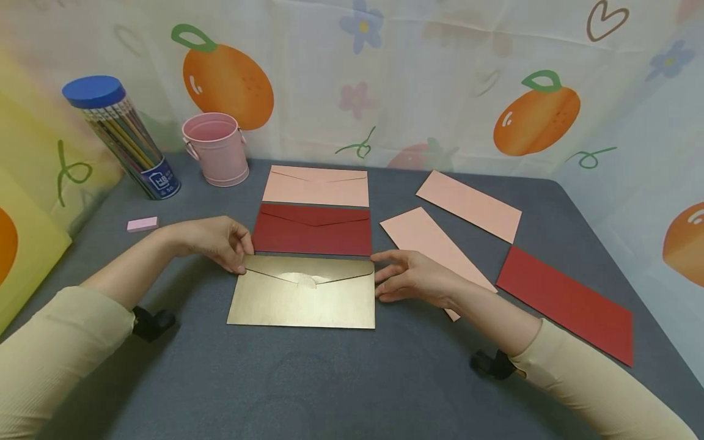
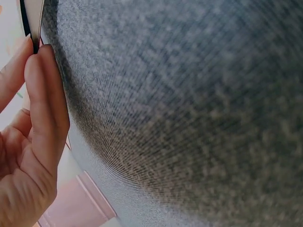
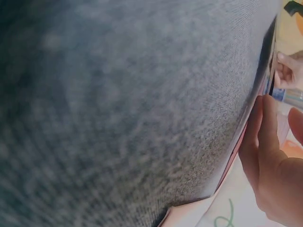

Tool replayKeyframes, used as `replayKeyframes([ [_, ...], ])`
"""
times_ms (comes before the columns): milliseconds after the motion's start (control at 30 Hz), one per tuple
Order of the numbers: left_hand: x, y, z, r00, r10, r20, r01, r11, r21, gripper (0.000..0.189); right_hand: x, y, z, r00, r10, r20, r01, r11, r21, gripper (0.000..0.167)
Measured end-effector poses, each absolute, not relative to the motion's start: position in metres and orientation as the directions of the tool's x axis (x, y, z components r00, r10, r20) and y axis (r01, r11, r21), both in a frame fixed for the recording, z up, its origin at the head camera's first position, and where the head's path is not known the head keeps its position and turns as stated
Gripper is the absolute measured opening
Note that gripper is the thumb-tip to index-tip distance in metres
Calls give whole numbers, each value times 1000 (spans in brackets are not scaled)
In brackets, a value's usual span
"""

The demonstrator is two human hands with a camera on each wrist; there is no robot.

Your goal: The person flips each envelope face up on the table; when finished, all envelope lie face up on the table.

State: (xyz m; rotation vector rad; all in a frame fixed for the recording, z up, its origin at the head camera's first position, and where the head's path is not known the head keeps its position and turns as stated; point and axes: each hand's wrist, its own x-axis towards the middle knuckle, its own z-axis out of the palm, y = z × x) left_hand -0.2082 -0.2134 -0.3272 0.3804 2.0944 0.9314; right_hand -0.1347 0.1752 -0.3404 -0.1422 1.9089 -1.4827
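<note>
A gold envelope [image 1: 299, 308] with its flap side up is at the centre in the head view, close over the table. My left hand [image 1: 214, 241] pinches its upper left corner between thumb and fingers. In the left wrist view the envelope's edge [image 2: 34, 21] shows between those fingertips. At the right edge, my right hand [image 1: 412, 278] touches the envelope with extended fingers. Its thumb [image 3: 296, 124] stands apart from them in the right wrist view. Just beyond the gold one lie a red envelope [image 1: 313, 231] and a pink envelope [image 1: 316, 186], both flap side up.
On the right lie two pink envelopes [image 1: 473, 205] [image 1: 426, 238] and a red envelope [image 1: 566, 302], all angled. A pencil tub [image 1: 123, 137], a pink bucket [image 1: 217, 153] and a pink eraser [image 1: 142, 224] stand or lie at the left. A patterned cloth [image 1: 308, 73] hangs behind the table.
</note>
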Motion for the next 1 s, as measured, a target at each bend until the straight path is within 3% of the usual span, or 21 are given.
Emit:
replayKeyframes([
  [1000, -208, -207, -330, -689, 504, -521, -21, 704, 710, 27, -134, 174, -342, -737, -497, -459, 315, 348, -883, 67],
])
